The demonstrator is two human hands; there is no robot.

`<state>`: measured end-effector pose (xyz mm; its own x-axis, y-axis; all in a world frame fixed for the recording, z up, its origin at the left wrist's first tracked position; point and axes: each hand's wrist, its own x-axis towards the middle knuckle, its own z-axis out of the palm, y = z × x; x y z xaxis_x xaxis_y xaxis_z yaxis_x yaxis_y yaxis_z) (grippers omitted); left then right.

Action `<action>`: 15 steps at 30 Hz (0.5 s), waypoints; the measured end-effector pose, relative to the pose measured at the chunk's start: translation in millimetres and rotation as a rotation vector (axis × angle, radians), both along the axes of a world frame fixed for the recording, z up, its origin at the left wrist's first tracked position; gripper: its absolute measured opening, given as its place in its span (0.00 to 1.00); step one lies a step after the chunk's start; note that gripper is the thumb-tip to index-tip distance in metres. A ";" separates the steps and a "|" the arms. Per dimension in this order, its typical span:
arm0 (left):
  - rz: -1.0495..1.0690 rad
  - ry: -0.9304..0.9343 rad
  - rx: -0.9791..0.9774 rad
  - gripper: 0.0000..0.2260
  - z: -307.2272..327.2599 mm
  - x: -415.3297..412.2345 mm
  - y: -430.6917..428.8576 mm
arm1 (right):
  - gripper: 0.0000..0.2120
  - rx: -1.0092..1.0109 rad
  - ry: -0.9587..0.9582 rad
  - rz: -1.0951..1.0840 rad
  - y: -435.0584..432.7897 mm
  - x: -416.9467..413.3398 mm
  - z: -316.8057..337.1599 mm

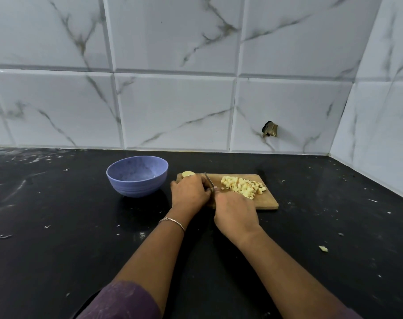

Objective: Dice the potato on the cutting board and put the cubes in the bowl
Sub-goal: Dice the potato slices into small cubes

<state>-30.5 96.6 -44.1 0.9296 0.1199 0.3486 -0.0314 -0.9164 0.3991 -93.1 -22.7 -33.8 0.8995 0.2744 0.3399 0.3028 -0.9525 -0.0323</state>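
A wooden cutting board (268, 201) lies on the black counter. A pile of pale potato cubes (243, 187) covers its right half. An uncut piece of potato (188, 174) shows at the board's far left corner, above my left hand (189, 192), whose curled fingers cover whatever lies under them on the board. My right hand (236, 214) grips the handle of a knife; the knife blade (209, 180) points away from me between the two hands. A blue bowl (137, 177) stands left of the board and looks empty.
The black counter (57, 215) carries small scraps and white smears. A stray potato bit (323, 248) lies to the right, near me. White marbled tile walls close the back and right side; one back tile has a broken hole (269, 129).
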 end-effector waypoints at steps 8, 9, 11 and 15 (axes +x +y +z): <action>0.008 -0.003 0.041 0.09 -0.9 1.0 -2.2 | 0.25 0.041 0.011 -0.020 -9.9 2.8 -0.6; 0.004 -0.005 0.045 0.08 0.0 0.3 -2.8 | 0.25 0.048 0.009 -0.030 -11.4 3.5 -0.4; 0.004 -0.014 0.054 0.09 1.1 -1.1 -3.9 | 0.26 0.070 0.004 -0.056 -15.3 5.9 -0.2; 0.015 -0.025 0.046 0.09 1.7 -1.4 -4.4 | 0.26 0.164 -0.037 -0.069 -19.2 6.9 -0.3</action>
